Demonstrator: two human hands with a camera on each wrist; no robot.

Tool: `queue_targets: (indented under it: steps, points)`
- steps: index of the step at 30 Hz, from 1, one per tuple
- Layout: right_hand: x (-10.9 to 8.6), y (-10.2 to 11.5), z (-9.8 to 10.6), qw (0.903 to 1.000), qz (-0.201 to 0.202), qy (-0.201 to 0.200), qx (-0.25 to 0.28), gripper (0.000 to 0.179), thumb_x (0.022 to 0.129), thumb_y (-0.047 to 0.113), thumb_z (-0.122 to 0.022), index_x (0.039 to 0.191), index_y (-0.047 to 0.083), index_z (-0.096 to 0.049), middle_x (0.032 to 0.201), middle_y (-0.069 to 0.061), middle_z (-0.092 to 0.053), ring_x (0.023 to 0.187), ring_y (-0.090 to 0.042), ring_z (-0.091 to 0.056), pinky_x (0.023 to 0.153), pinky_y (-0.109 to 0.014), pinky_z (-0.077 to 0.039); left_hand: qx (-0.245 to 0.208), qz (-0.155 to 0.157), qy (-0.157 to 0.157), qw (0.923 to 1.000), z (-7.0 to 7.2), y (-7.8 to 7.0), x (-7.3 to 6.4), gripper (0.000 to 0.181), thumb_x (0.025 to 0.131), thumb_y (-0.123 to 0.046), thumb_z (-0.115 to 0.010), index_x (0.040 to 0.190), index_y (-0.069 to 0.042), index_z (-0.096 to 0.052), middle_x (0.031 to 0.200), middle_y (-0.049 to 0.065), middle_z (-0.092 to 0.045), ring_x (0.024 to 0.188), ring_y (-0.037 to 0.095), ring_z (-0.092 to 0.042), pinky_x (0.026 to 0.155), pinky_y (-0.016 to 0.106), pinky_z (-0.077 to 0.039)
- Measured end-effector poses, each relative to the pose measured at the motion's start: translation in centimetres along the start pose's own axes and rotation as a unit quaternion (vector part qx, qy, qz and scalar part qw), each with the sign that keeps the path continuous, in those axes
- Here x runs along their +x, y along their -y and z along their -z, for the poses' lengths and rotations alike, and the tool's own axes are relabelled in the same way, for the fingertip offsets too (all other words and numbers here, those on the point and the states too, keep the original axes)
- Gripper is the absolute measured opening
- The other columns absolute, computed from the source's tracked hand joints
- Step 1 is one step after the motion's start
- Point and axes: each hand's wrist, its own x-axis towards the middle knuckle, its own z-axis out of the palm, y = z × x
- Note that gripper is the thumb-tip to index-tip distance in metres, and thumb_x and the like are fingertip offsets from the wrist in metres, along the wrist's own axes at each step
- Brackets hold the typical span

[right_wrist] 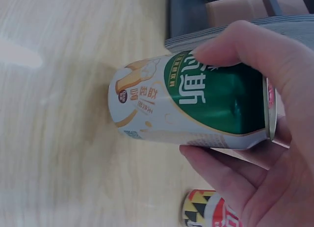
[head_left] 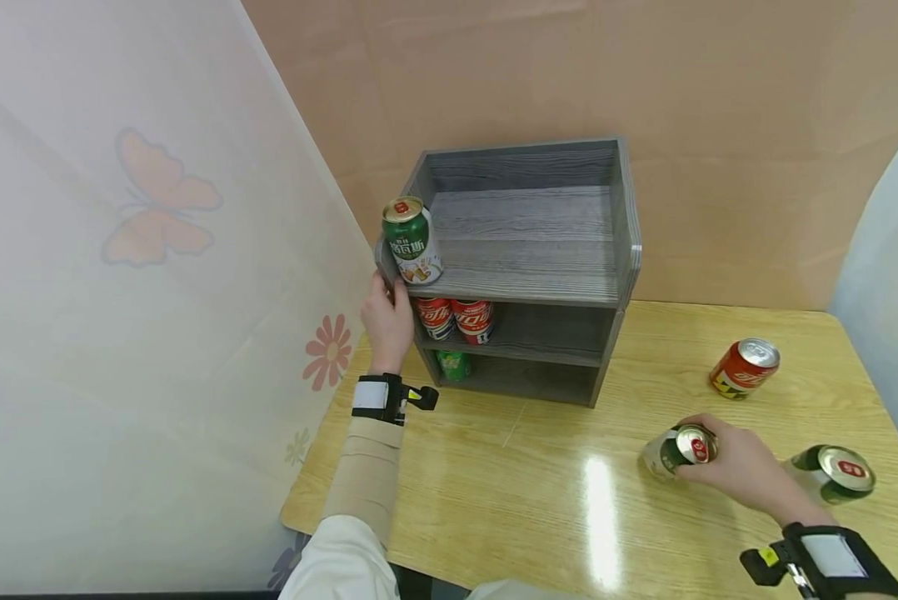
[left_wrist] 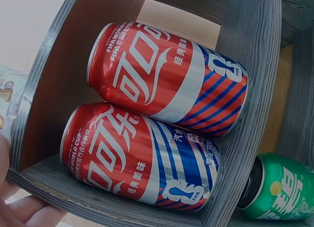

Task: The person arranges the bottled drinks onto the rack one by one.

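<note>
My right hand grips a green-and-white drink can around its upper part, thumb on one side and fingers on the other. The can is upright, close over the table at the right. My left hand holds the left side panel of a grey wooden shelf, fingers on its outer face. Just above that hand, another green-and-white can stands on the top tier's left front. Two red cola cans stand side by side on the middle tier, with a green can on the tier below.
A red can stands on the wooden table beyond my right hand. Another green-and-white can is beside my right wrist. A patterned white wall borders the left side, and a brown backdrop rises behind the shelf.
</note>
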Motion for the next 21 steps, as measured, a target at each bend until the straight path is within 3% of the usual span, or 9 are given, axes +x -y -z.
queue_targets:
  steps: [6, 14, 21]
  points:
    - [0.1, 1.3, 1.0, 0.9996, 0.015, -0.023, 0.002, 0.076, 0.073, 0.036, -0.092, 0.131, 0.001, -0.056, 0.099, -0.013, -0.07, 0.083, -0.024, -0.066, 0.064, -0.037, -0.051, 0.001, 0.001, 0.001, 1.0, 0.0, 0.0, 0.0, 0.02, 0.107, -0.015, -0.053, 0.112, 0.003, -0.061, 0.096, 0.021, -0.068, 0.081, 0.032, -0.067, 0.065, 0.043, -0.049]
    - [0.2, 3.7, 1.7, 0.9961, 0.053, -0.069, 0.017, 0.072, 0.071, 0.028, -0.095, 0.129, 0.007, -0.059, 0.108, -0.019, -0.068, 0.087, -0.026, -0.066, 0.064, -0.03, -0.052, -0.004, 0.003, 0.001, 1.0, 0.0, 0.1, 0.0, 0.022, 0.108, -0.015, -0.052, 0.115, 0.003, -0.061, 0.104, 0.021, -0.069, 0.091, 0.032, -0.069, 0.071, 0.045, -0.053]
    - [-0.1, 6.6, 2.4, 0.9941, 0.066, -0.08, 0.032, 0.077, 0.07, 0.027, -0.096, 0.134, 0.009, -0.057, 0.11, -0.022, -0.066, 0.088, -0.028, -0.066, 0.063, -0.03, -0.052, 0.001, -0.002, -0.001, 1.0, -0.1, 0.2, 0.0, 0.02, 0.107, -0.015, -0.053, 0.113, 0.003, -0.062, 0.097, 0.02, -0.069, 0.082, 0.031, -0.066, 0.066, 0.044, -0.049]
